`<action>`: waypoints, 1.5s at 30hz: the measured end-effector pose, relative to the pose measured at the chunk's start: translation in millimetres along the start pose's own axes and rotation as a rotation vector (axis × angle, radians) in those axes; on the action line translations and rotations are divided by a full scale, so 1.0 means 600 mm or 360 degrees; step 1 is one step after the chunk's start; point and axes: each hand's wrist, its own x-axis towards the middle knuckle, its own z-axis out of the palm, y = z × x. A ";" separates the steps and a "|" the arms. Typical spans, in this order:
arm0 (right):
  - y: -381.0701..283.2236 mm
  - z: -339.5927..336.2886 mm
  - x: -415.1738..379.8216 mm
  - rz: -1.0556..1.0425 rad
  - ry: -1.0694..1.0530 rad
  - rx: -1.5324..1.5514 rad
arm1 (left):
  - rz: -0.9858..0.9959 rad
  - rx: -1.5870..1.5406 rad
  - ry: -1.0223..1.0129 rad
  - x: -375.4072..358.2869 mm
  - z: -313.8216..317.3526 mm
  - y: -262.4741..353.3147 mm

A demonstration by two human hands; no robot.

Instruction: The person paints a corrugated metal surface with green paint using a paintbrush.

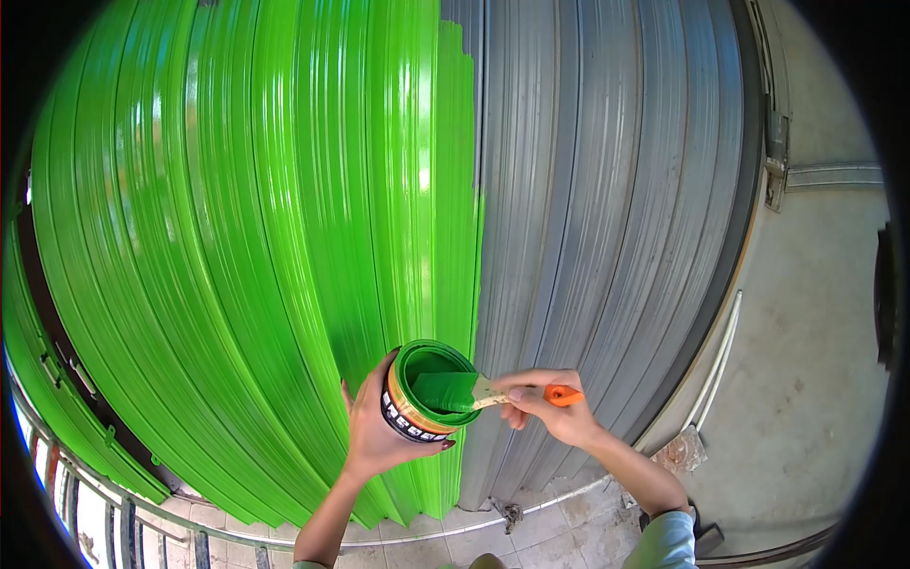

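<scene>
My left hand is wrapped round a paint can with a dark and orange label, tilted so its open top faces me. Green paint coats the inside and the rim. In my right hand is a paintbrush with an orange handle end, gripped between thumb and fingers. Its green-coated bristles lie over the can's mouth, close to the right side of the rim. Behind both hands stands a ribbed metal shutter, with a glossy green part on the left and a bare grey part on the right.
A plain wall runs along the right, with thin white pipes near the shutter's edge. Metal railings stand at lower left. The tiled floor shows below, with a small dark clump on it.
</scene>
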 end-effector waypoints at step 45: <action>0.017 -0.169 0.277 -0.1245 -0.0256 -0.1646 | -0.0243 -0.1020 0.0130 -0.023 0.071 0.009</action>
